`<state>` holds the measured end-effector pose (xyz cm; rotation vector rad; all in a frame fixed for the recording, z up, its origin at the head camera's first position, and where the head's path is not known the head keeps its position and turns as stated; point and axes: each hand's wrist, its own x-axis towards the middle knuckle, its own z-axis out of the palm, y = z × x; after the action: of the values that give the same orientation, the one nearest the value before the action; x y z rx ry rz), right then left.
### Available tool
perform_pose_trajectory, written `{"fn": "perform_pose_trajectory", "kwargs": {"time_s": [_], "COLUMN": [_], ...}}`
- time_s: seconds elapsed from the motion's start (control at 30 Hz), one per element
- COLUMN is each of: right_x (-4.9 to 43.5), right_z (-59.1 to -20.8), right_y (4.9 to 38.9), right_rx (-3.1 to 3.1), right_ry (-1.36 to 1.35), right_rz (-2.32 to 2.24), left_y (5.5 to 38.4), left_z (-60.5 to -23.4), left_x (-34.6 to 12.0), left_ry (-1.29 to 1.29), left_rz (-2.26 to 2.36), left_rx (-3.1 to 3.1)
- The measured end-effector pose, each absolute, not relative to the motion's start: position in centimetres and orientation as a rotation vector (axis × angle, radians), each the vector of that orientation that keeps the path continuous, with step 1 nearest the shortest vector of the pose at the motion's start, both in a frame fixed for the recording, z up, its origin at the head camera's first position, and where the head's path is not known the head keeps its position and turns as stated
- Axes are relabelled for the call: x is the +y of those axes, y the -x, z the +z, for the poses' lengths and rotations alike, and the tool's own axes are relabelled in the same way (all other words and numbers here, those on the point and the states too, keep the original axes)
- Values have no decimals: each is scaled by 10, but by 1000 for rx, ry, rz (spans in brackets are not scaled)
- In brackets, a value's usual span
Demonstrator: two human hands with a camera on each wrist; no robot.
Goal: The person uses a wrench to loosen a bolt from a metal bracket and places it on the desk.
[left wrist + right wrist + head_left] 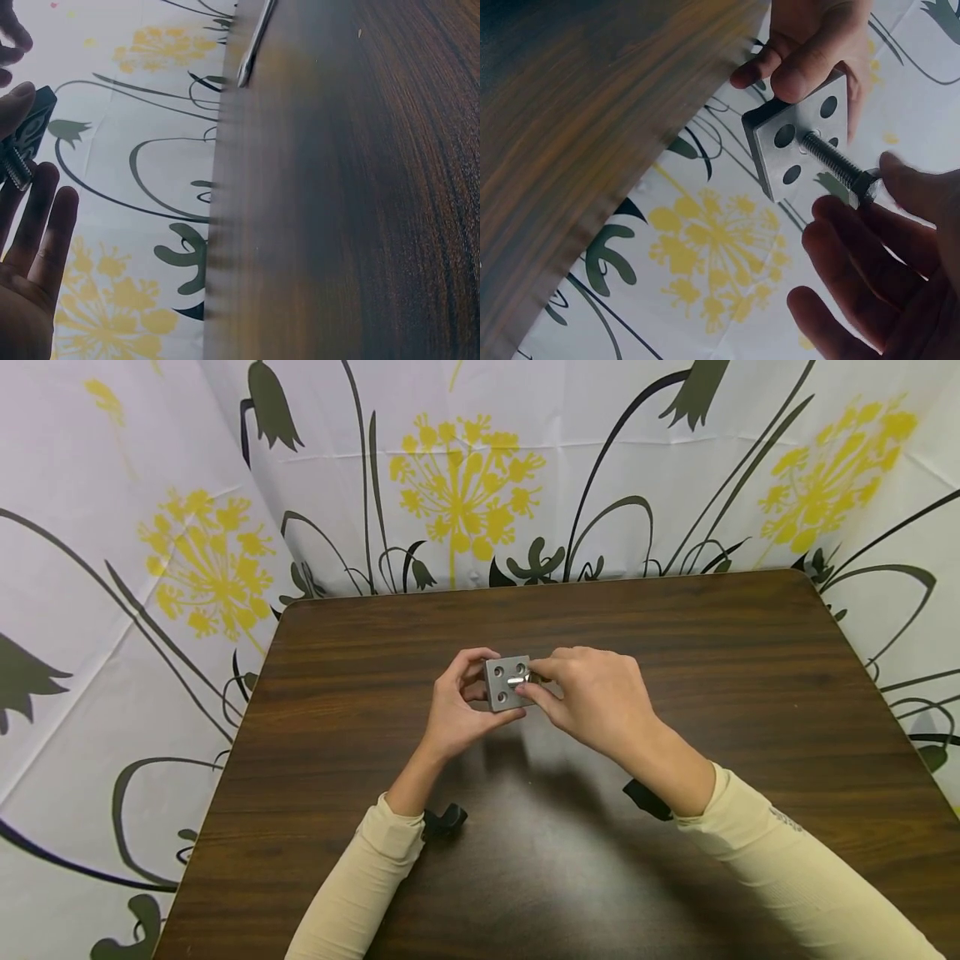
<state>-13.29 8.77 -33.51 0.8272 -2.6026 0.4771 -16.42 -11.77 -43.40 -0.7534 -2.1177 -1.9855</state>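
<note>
Sleeves [810, 868] over woodgrain table [352, 693], floral backdrop [322, 485]

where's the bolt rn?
Right of centre in the right wrist view: the bolt sticks out from the middle of the metal plate, among its four holes, head pinched by the right hand while the left hand grips the plate.

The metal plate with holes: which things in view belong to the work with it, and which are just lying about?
Part of the work:
metal plate, held by the left hand
bolt, pinched by the right hand

Just around:
wooden table
flowered cloth behind it
slim silvery object, use unclear
</note>
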Motion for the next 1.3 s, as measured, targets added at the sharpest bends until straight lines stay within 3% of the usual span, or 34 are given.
{"fn": "perform_pose_trajectory", "kwargs": {"time_s": [0.47,0.63,0.87,1.07,1.3], "right_x": [88,90,89,90,90], "right_z": [-335,-335,-334,-334,-334], "right_y": [133,133,134,133,133], "right_rx": [-2610,-2569,-2657,-2621,-2658], "right_ry": [-867,-938,-808,-924,-794], "right_rz": [481,487,471,442,471], "left_y": [151,151,151,151,151], "left_z": [-408,-409,-412,-413,-411], "left_x": [-113,-114,-114,-113,-111], "left_ry": [730,713,722,713,712], "left_rz": [-1978,-1995,-1978,-1984,-1991], "left_rx": [-2156,-2165,-2165,-2168,-2170]}}
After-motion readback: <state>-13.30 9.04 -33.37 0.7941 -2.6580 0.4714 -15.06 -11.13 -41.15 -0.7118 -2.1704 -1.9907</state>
